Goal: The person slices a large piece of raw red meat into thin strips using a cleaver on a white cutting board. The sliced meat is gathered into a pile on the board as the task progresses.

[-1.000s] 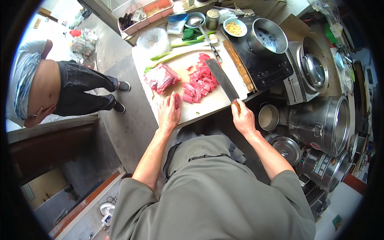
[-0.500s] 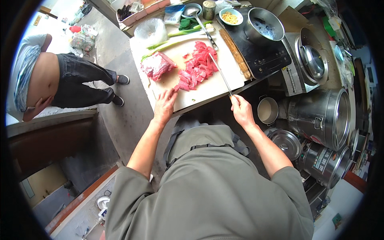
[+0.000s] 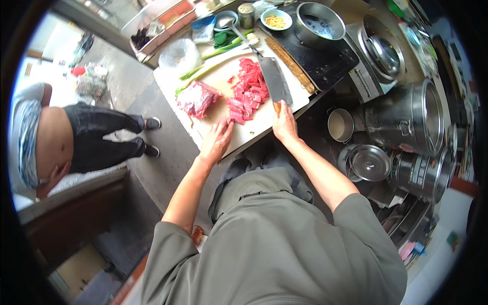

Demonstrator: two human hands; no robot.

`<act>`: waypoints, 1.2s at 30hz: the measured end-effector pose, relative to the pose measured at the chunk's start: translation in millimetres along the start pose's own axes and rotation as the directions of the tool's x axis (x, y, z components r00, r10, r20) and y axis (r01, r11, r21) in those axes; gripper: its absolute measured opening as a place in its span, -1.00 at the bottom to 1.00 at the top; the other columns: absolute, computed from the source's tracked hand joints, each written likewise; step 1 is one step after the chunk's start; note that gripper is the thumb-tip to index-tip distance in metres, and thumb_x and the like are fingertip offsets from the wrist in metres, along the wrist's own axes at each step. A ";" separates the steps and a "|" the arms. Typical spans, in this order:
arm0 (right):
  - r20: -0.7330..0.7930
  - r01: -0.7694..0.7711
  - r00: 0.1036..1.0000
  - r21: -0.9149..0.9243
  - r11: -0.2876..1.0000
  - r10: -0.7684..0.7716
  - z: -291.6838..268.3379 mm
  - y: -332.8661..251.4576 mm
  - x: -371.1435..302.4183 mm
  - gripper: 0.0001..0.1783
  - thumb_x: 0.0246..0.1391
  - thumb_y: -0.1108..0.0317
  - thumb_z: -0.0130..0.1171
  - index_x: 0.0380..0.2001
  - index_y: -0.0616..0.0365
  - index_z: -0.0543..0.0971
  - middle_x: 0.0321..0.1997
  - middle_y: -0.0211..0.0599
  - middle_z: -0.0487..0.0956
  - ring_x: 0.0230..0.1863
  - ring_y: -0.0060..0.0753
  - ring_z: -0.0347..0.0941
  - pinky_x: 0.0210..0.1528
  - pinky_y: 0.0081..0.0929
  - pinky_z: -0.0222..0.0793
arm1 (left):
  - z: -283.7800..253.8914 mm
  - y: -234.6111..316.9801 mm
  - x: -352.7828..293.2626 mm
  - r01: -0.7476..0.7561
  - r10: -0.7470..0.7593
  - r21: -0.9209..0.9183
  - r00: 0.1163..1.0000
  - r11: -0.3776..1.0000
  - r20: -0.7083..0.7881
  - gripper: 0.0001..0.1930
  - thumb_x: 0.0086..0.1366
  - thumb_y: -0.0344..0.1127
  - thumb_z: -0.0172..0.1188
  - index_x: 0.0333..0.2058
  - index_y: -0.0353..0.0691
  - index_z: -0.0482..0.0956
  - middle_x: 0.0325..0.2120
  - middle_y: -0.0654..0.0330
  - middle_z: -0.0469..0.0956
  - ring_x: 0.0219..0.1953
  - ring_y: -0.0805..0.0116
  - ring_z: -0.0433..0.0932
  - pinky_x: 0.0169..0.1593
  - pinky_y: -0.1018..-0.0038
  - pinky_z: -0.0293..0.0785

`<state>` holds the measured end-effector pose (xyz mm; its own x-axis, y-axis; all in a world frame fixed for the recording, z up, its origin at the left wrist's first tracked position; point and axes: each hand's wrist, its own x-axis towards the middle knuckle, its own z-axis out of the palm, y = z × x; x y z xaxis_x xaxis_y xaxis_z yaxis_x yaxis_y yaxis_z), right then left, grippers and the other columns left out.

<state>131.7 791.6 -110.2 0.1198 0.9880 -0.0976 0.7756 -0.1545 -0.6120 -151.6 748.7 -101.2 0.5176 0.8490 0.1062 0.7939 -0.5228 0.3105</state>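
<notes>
My right hand [image 3: 285, 125] is closed round the wooden handle of a cleaver [image 3: 275, 80]. Its broad blade lies nearly flat along the right side of a heap of sliced red meat [image 3: 249, 86]. My left hand [image 3: 217, 139] is at the near end of the heap, fingers loosely stretched out and fingertips at the lowest slices. Left of the slices, on the pale cutting board [image 3: 254, 133], sits a larger uncut chunk of meat [image 3: 198, 99]. Green onions [image 3: 219, 60] lie across the board behind the meat.
Right of the board are a brown ridged stick [image 3: 292, 63], a black cooktop [image 3: 335, 58] and a metal pot [image 3: 319, 25]. Behind stand a clear plastic bag [image 3: 179, 57], a ladle in a bowl [image 3: 226, 21] and a yellow-filled bowl [image 3: 276, 20]. Another person [image 3: 56, 137] stands at left.
The cleaver has turned from edge-on to showing its broad side, and my right hand has come left, nearer the meat. My left hand has shifted slightly right. The whole view has swung a little.
</notes>
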 end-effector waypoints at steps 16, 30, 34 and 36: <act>-0.037 -0.268 0.957 0.263 0.927 0.288 -37.8 -31.9 -159.4 -0.51 0.32 0.30 0.09 0.25 0.27 0.41 0.27 0.01 0.38 0.22 0.20 0.44 0.22 0.04 0.42 | -22.4 -23.9 3.5 -0.183 0.181 0.001 0.972 0.983 0.149 -0.33 0.20 -0.41 0.36 0.32 -0.12 0.45 0.32 -0.10 0.33 0.23 -0.20 0.40 0.28 0.02 0.37; -0.345 -0.507 0.470 0.648 0.569 0.812 15.1 3.9 -711.5 -0.70 0.36 0.15 -0.01 -0.27 0.16 0.54 -0.25 0.07 0.62 -0.16 0.26 0.52 -0.10 0.06 0.39 | 56.3 250.8 -91.2 -0.662 0.775 -0.408 0.488 0.629 0.402 -0.51 0.50 -0.03 0.10 -0.55 -0.27 0.53 -0.52 -0.06 0.55 -0.33 -0.16 0.56 -0.22 0.01 0.45; -0.359 -0.530 0.344 0.689 0.495 0.868 0.0 1.7 -817.9 -0.68 0.38 0.15 -0.01 -0.10 0.10 0.62 -0.15 0.04 0.66 -0.09 0.25 0.55 -0.08 0.05 0.43 | 129.3 346.4 -135.8 -0.774 0.953 -0.578 0.108 0.260 0.285 -0.62 0.41 -0.10 0.24 -0.46 -0.31 0.62 -0.36 -0.07 0.61 -0.31 -0.07 0.62 -0.18 0.09 0.56; -0.421 -0.518 0.224 0.712 0.473 0.879 -11.5 -3.6 -862.6 -0.67 0.39 0.15 0.00 -0.05 0.10 0.62 -0.15 0.03 0.68 -0.10 0.24 0.56 -0.09 0.03 0.44 | 146.5 404.7 -164.6 -0.698 0.916 -0.630 0.094 0.341 0.391 -0.72 0.33 -0.16 0.33 -0.35 -0.31 0.67 -0.23 -0.06 0.62 -0.25 -0.01 0.65 -0.09 0.16 0.60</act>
<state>32.7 -60.0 -14.8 0.9694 0.0869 -0.2297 -0.1365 -0.5869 -0.7981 131.2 386.2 -131.3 0.9003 -0.4288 -0.0752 -0.2917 -0.7223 0.6270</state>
